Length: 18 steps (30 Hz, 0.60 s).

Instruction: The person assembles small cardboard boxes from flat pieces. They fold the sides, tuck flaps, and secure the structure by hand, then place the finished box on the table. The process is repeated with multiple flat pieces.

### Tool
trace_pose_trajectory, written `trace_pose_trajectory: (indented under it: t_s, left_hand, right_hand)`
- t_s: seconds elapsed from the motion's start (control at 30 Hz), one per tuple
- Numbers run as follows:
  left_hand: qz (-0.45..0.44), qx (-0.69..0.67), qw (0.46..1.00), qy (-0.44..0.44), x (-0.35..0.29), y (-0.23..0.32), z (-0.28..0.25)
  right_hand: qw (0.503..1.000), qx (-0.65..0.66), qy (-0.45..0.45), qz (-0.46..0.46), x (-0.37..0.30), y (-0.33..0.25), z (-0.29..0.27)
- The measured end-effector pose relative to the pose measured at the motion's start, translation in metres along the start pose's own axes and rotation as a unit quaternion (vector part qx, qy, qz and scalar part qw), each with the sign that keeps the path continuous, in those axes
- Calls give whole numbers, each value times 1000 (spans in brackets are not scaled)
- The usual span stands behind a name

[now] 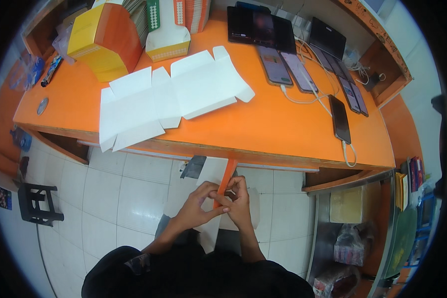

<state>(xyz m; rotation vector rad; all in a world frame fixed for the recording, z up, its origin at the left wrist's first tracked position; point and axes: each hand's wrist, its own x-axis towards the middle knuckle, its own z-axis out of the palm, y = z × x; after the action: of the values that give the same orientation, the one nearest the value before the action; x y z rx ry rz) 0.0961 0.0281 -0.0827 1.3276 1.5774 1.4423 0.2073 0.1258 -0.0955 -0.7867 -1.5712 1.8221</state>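
Observation:
Close to my body, in front of the counter's edge, my left hand (197,206) and my right hand (238,202) are closed on a cardboard box blank (212,170). The fingers of both hands meet at its narrow orange strip (228,174), which stands up at an angle from the white face. Part of the blank is hidden behind my hands and wrists. On the counter beyond lie flat white box blanks (203,84), unfolded with their flaps spread out.
Stacked yellow and orange cartons (102,42) and an open small box (168,42) stand at the back left of the orange counter (278,129). Several phones with white cables, one a black phone (339,119), lie on the right. A black stool (37,203) stands at left; shelves (352,203) at right.

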Motion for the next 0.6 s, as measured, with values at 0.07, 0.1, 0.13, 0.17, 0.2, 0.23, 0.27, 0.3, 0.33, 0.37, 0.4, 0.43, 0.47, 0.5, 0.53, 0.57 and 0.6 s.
trace_pose_trajectory:
  t_s: [0.07,0.1,0.13,0.17,0.2,0.23,0.27,0.3,0.33,0.37,0.4,0.43,0.47,0.5,0.53,0.57,0.6]
  left_hand:
    - [-21,18,999,-23,1,5,-2]
    - [-31,30,998,-34,1,6,-3]
    - [-25,32,998,-38,2,6,-3]
    - [-21,36,998,-43,2,6,-3]
    - [-22,39,998,-49,2,5,-3]
    - [-19,51,997,-53,1,5,-3]
    - [-20,61,996,-58,0,6,-1]
    - [-32,71,995,-67,1,5,0]
    - [-16,75,995,-63,1,5,1]
    - [-11,80,995,-64,1,5,1]
    - [-6,85,994,-65,1,5,1]
    - [4,104,992,-71,1,5,1]
    - [14,122,989,-77,1,5,0]
    - [24,140,986,-83,1,5,0]
    - [2,139,986,-92,0,5,1]
    - [-21,138,985,-102,-1,5,1]
    - [-43,137,983,-112,-2,4,2]
  right_hand:
    - [1000,7,7,-2,1,-1,-6]
    - [1000,17,6,-12,1,0,-8]
    - [999,20,30,-16,1,2,-9]
    - [998,32,51,-27,1,4,-10]
    - [996,49,71,-39,1,7,-11]
    - [997,21,73,-32,-1,9,-13]
    - [997,-2,75,-28,-3,9,-16]
    - [996,-23,82,-16,-4,10,-19]
    - [996,-24,84,-29,-5,10,-21]
    - [995,-22,90,-34,-6,11,-21]
    - [994,-12,98,-40,-7,11,-22]
    - [995,-19,94,-34,-8,10,-23]
    - [995,-19,92,-29,-9,9,-24]
    - [996,-15,85,-33,-9,8,-25]
    - [996,-17,86,-13,-8,7,-26]
    - [996,-15,82,-2,-7,6,-27]
    - [997,-6,76,3,-6,5,-29]
